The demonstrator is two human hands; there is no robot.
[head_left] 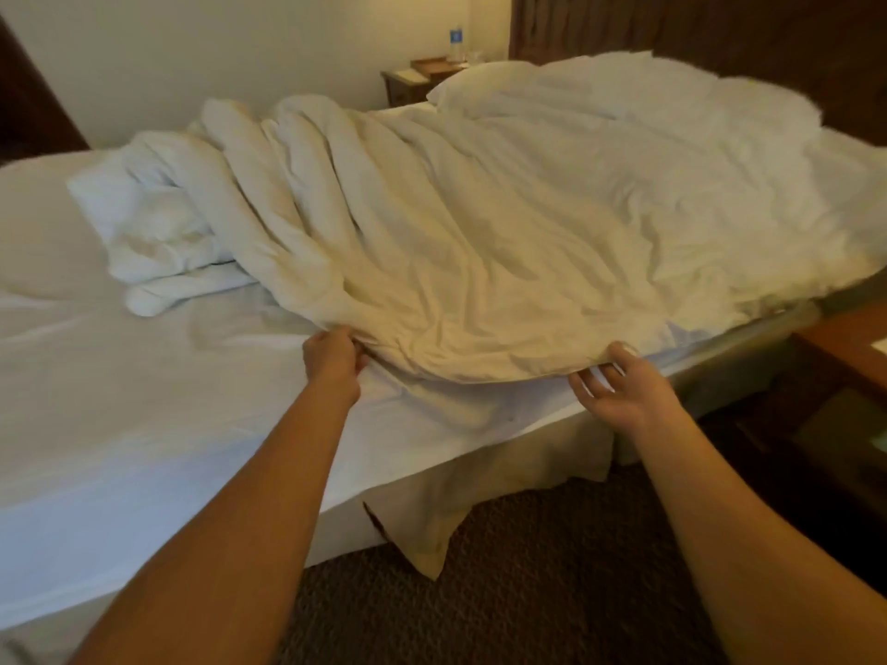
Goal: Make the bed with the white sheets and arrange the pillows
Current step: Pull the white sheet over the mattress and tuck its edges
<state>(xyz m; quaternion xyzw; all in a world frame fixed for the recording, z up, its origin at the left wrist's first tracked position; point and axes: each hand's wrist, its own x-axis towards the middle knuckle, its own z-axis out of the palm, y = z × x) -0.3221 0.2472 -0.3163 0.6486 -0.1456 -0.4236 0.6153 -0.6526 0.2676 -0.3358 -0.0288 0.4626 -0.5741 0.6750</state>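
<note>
The left hand (336, 360) is gripping the near hem of the rumpled white duvet (504, 232), which is lying bunched across the bed (120, 400), to spread it. The right hand (619, 393), fingers spread, is seemingly not yet pinching that hem.

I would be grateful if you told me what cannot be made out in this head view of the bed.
1. Head view: the fingertips of the left hand are buried in the duvet edge it grips.
2. Whether the right hand pinches the duvet: the edge hides the contact.
3. Far end: the duvet covers all but a pillow corner, and what else lies beneath is hidden.
4. Bottle label: too small, blurred.
</note>
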